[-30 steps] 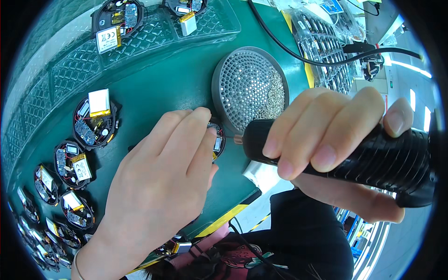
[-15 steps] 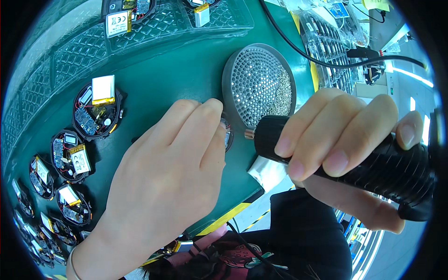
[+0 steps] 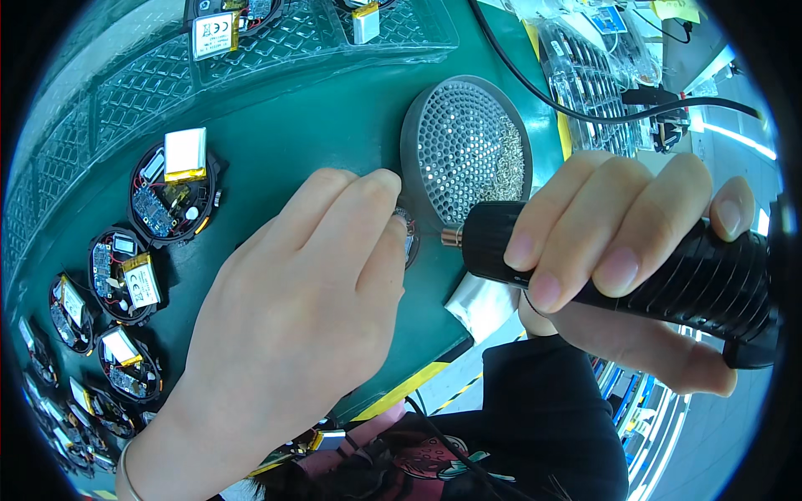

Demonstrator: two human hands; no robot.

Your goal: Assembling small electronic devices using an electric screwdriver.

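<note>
My right hand (image 3: 635,234) is wrapped round a black electric screwdriver (image 3: 702,292), held slanting with its metal nose (image 3: 451,237) pointing left. That nose is beside the lower rim of a round grey screw tray (image 3: 407,159), whose perforated plate holds small silver screws (image 3: 511,163) heaped on its right. My left hand (image 3: 309,284) is closed, back upward, over a round electronic device (image 3: 409,238). Only a sliver of that device shows past the fingers, close to the screwdriver's nose; the fingertips are hidden.
Several round black housings (image 3: 171,196) with circuit boards and silver batteries lie on the green mat (image 3: 276,134) at left. A clear plastic tray (image 3: 292,50) stands at the back. A black cable (image 3: 576,108) arches across the far right. A white packet (image 3: 480,307) sits near the mat's edge.
My right hand and the screwdriver have shifted slightly, with the handle's rear end rising. My left hand has hardly moved.
</note>
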